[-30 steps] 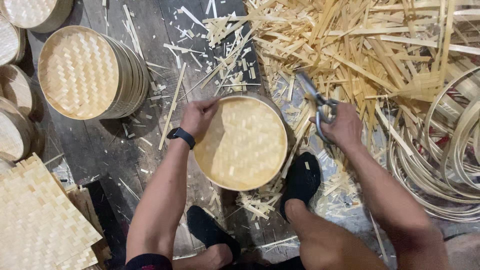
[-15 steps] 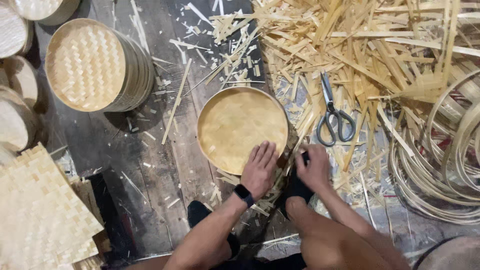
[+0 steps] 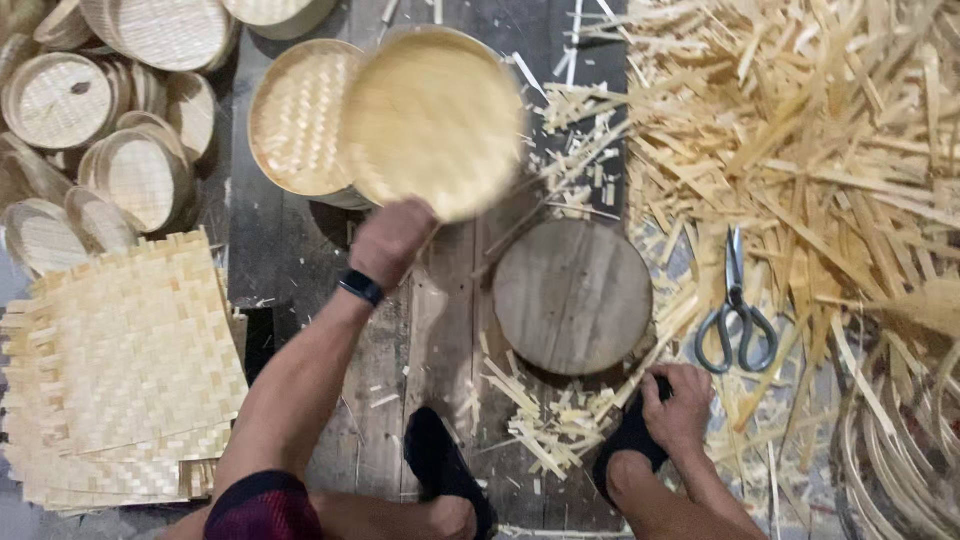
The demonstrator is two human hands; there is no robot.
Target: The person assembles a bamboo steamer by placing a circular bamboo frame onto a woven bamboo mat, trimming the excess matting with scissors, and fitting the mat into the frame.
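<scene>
No packages, labels, signs or screens here.

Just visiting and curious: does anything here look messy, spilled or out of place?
Yes: bamboo offcuts lie strewn in a loose heap across the floor, spilling around the scissors and the round wooden block. The woven mats sit neatly stacked.

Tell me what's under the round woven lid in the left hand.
The woven lid, blurred and held by the left hand, overlaps a stack of finished lids. The stack's right edge and the floor beneath are hidden.

Even, soft overhead light, no glare; woven lid [image 3: 435,120] motion-blurred (rest sharp), slight wide-angle stretch at edges.
</scene>
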